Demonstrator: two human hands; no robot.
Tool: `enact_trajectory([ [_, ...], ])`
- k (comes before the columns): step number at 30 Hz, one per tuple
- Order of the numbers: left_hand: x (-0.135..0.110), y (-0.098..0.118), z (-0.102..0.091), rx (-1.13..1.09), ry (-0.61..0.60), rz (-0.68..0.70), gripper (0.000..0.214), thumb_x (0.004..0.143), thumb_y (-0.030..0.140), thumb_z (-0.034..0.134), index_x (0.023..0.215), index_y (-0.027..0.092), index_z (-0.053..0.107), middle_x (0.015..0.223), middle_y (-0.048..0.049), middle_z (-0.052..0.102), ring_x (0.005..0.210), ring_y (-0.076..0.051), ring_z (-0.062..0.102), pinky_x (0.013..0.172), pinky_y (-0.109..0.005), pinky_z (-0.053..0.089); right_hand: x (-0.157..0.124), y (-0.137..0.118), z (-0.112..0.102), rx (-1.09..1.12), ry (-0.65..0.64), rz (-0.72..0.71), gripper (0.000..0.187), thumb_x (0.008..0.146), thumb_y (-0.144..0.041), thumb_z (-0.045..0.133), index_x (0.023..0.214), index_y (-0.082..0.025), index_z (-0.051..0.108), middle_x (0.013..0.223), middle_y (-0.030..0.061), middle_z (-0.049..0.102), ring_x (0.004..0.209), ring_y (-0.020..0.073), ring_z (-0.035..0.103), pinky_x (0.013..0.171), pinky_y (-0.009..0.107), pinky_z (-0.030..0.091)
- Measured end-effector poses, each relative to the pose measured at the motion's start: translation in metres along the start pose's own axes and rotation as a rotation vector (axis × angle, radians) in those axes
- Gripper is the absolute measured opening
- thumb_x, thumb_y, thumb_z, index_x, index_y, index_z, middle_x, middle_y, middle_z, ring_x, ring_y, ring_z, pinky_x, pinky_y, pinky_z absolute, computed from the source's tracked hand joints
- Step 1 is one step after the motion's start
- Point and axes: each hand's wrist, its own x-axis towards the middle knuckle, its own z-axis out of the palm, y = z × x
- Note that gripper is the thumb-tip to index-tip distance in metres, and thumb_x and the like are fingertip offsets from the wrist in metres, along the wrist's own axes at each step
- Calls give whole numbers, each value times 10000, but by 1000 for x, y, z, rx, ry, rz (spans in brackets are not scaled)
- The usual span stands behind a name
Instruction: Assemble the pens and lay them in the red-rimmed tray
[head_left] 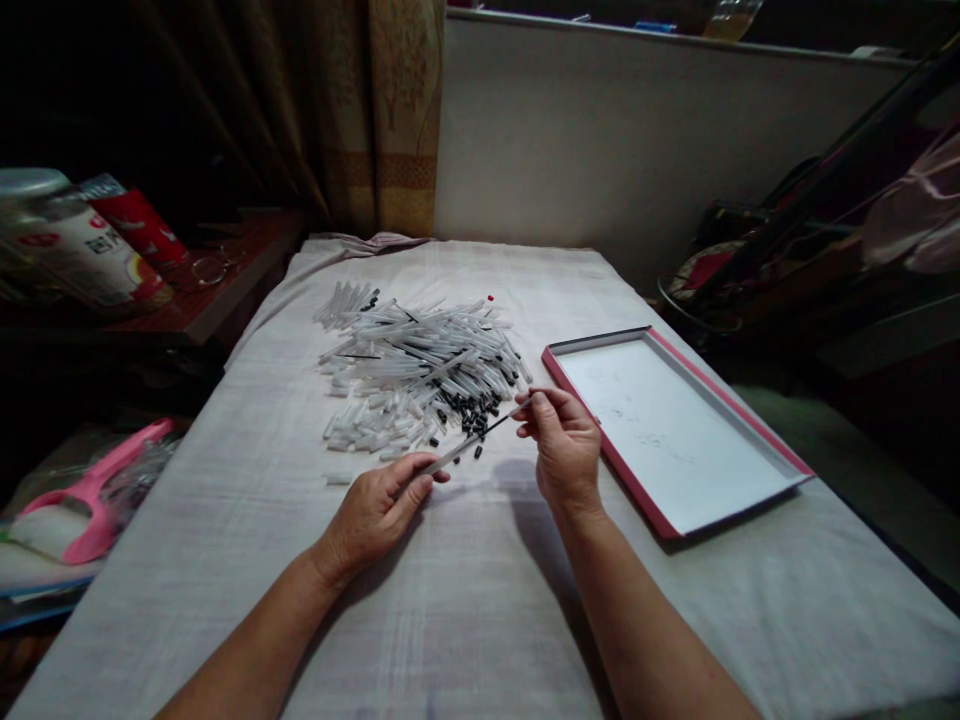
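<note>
My left hand (379,510) is closed around the lower end of a clear pen barrel (459,452) that slants up to the right. My right hand (561,440) pinches the barrel's upper end, where a thin dark refill or tip (501,424) shows. Both hands hover just above the white cloth (465,600). Behind them lies a heap of clear pen barrels (420,355), with small black caps (469,405) and short clear pieces (367,425) scattered at its near edge.
A shallow white tray with a red rim (600,450) lies to the right of my right hand. A pink-handled tool (94,490) sits low at the left, jars and glasses on a wooden shelf (202,310), bags (712,260) at the right.
</note>
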Motion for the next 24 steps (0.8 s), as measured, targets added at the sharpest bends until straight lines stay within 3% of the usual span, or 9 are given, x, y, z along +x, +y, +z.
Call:
enact_trajectory([
  [5, 1, 0, 1, 51, 92, -24, 254, 912, 363, 516, 1077, 221, 648, 864, -40, 759, 779, -195, 707, 752, -283, 528, -20, 6, 9, -288, -382, -107, 186, 807, -327, 625, 838, -199, 756, 782, 49, 742, 689, 159, 679, 618, 275, 548],
  [8, 4, -3, 0, 114, 169, -27, 243, 891, 383, 537, 1017, 222, 669, 820, -35, 747, 765, -198, 698, 751, -286, 520, -17, 11, 3, -398, -559, -164, 256, 842, -306, 569, 977, -201, 759, 857, 62, 761, 721, 161, 689, 716, 304, 552],
  [11, 5, -5, -2, 113, 234, -48, 248, 872, 403, 556, 985, 216, 673, 798, -32, 731, 746, -194, 680, 744, -288, 512, -7, 14, -9, -546, -542, -88, 294, 872, -305, 517, 1012, -184, 745, 827, 56, 762, 671, 160, 684, 682, 294, 544],
  [13, 4, -4, -2, 25, 230, -65, 254, 879, 414, 550, 987, 209, 655, 791, -31, 720, 739, -188, 664, 727, -288, 511, -1, 13, -16, -744, -572, -88, 246, 857, -254, 538, 955, -204, 757, 855, 45, 765, 757, 171, 696, 752, 293, 528],
  [15, 4, 1, -2, -114, 182, -66, 268, 906, 426, 522, 990, 197, 634, 802, -40, 709, 740, -179, 647, 716, -287, 511, 2, 10, -19, -977, -673, -134, 240, 829, -200, 577, 979, -240, 760, 929, 35, 760, 851, 179, 691, 812, 286, 498],
  [19, 3, 6, -2, -267, 60, -32, 292, 942, 432, 485, 986, 173, 613, 841, -53, 686, 708, -148, 619, 680, -267, 505, 0, 4, -17, -1289, -825, -203, 248, 864, -247, 589, 1058, -279, 741, 956, 45, 722, 835, 179, 670, 730, 258, 468],
  [22, 2, 1, 0, -238, 53, -23, 256, 935, 393, 501, 1020, 175, 605, 825, -35, 671, 664, -130, 604, 643, -253, 501, -3, 3, -14, -1312, -802, -228, 189, 878, -258, 581, 984, -241, 737, 954, 61, 710, 815, 177, 659, 699, 257, 455],
  [24, 2, -3, 0, -186, 78, -29, 242, 923, 365, 517, 1047, 179, 612, 805, -22, 669, 644, -125, 603, 631, -246, 503, -4, 3, -13, -1172, -762, -221, 161, 867, -224, 581, 955, -216, 715, 910, 54, 716, 774, 165, 650, 693, 258, 460],
])
